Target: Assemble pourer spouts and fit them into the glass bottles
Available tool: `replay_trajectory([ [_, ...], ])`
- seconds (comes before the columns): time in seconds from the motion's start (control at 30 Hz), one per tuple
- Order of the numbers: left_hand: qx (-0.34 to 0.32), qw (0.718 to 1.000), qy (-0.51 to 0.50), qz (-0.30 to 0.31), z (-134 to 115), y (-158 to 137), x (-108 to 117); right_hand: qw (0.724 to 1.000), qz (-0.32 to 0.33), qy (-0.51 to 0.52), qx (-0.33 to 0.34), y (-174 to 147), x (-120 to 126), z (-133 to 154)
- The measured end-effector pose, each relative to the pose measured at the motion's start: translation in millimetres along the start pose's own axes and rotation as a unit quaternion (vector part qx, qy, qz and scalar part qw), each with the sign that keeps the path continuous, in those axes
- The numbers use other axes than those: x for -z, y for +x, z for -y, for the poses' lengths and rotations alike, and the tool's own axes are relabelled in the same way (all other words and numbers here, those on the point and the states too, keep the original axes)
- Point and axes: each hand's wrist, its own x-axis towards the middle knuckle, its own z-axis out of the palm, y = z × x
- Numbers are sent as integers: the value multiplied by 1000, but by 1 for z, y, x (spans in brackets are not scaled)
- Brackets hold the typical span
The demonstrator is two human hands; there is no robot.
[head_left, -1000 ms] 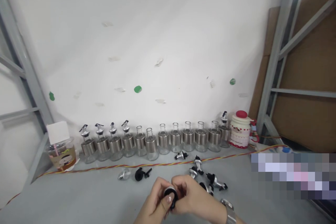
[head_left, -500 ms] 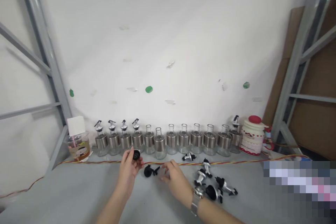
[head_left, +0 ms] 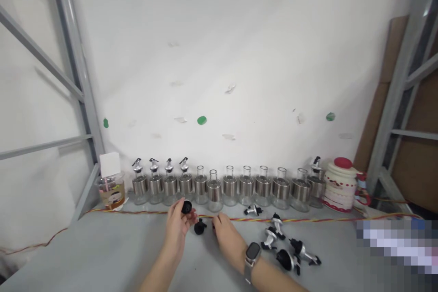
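Observation:
My left hand (head_left: 177, 222) is closed around a round black plastic stopper part (head_left: 186, 207), held just above the table with its round face toward me. Between my two hands another black stopper part (head_left: 200, 226) lies on the grey table. Right beside it, my right hand (head_left: 227, 237) pinches a small dark piece at its fingertips, mostly hidden by the fingers. Behind the hands stands a row of glass bottles with steel bands, such as the open-necked bottle (head_left: 215, 190). Several bottles at the left, like the spouted bottle (head_left: 185, 182), carry silver-and-black pourer spouts.
Several loose pourer spouts (head_left: 288, 260) lie to the right of my right hand. A twisted red-yellow cord (head_left: 280, 220) crosses the table. A plastic drink cup (head_left: 112, 194) stands at the left end, a decorated jar (head_left: 339, 187) at the right. Metal shelf posts (head_left: 85, 96) frame both sides.
My right hand has closed its fingers on a small dark piece beside the black part on the table. The left hand still holds its stopper part. The view has shifted slightly.

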Motion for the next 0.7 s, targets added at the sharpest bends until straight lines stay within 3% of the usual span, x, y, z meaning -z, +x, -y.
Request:
replay_trajectory([
  [0.2, 16, 998, 41, 38, 12, -1, -3, 1000, 0, 10, 6, -30, 31, -9],
  [0.37, 3, 985, 73, 154, 32, -22, -13, 978, -87, 185, -47, -60, 45, -30],
  [0.53, -77, 940, 157, 293, 56, -52, -12, 899, -105, 399, -146, -62, 54, -46],
  [0.7, -154, 856, 342, 356, 54, -64, -9, 779, -97, 578, -224, -63, 72, -33],
])
